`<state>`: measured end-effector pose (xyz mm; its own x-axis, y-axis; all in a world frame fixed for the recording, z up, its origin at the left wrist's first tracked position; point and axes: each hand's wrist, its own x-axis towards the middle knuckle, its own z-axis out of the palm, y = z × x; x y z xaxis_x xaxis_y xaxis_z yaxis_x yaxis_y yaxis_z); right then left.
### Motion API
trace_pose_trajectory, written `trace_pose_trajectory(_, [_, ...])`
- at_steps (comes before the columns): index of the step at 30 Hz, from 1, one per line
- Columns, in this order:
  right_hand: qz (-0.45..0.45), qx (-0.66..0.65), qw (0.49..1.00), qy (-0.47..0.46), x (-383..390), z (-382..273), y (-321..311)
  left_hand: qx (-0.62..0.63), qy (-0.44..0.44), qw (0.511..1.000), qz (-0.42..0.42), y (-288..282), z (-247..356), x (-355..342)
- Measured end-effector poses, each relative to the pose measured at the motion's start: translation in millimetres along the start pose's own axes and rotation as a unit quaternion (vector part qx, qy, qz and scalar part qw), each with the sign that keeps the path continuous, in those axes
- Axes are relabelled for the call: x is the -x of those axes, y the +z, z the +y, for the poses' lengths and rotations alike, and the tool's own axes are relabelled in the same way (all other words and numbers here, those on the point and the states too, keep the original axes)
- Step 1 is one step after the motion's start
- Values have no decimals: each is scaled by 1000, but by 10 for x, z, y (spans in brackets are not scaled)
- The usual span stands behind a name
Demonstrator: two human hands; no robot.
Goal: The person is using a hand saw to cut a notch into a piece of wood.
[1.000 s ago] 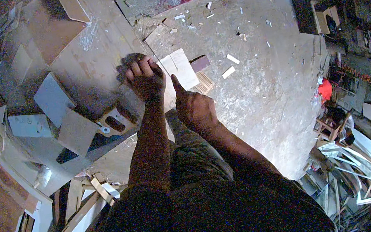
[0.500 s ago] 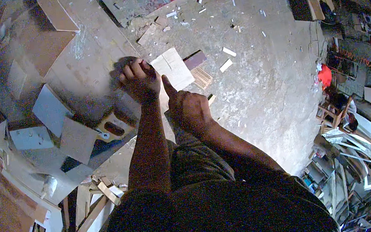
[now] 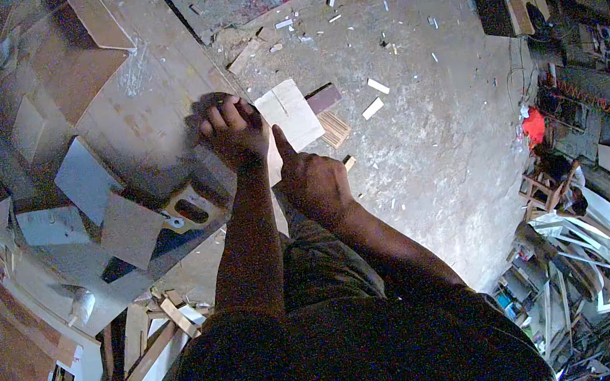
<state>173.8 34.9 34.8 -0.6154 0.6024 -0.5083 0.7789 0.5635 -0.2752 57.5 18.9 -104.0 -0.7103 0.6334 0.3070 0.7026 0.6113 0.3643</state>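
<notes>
My left hand point(image 3: 233, 131) is closed at the right edge of the worktable, its fingers curled over; what they grip is hidden. Just to its right, my right hand point(image 3: 317, 187) has the index finger stretched forward and the other fingers curled in; anything inside them cannot be made out. A pale strip shows between the two hands. Beyond the right fingertip lies a whitish square board point(image 3: 292, 115), with a purplish block point(image 3: 324, 97) and a ribbed wooden piece point(image 3: 335, 129) beside it. On the table left of my forearm rests a pale handle with an oval hole point(image 3: 177, 220), like a handsaw's.
The worktable point(image 3: 170, 75) at left bears several board offcuts, among them a grey panel point(image 3: 84, 180) and a brown one point(image 3: 131, 229). Small scraps point(image 3: 372, 108) dot the concrete floor. Lumber point(image 3: 142, 374) is piled at lower left; frames and clutter point(image 3: 588, 246) stand at right.
The view has shifted very slightly. Both hands keep almost the same place and pose at the table edge, with the right index finger still stretched forward.
</notes>
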Motion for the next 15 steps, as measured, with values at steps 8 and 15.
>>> trace_pose_trajectory(8, [-35,-21,999,8,-6,4,16,-25,26,999,25,-50,46,-9])
trace_pose_trajectory(15, [-14,3,1000,19,-39,-42,32,-23,24,999,33,-42,71,-15])
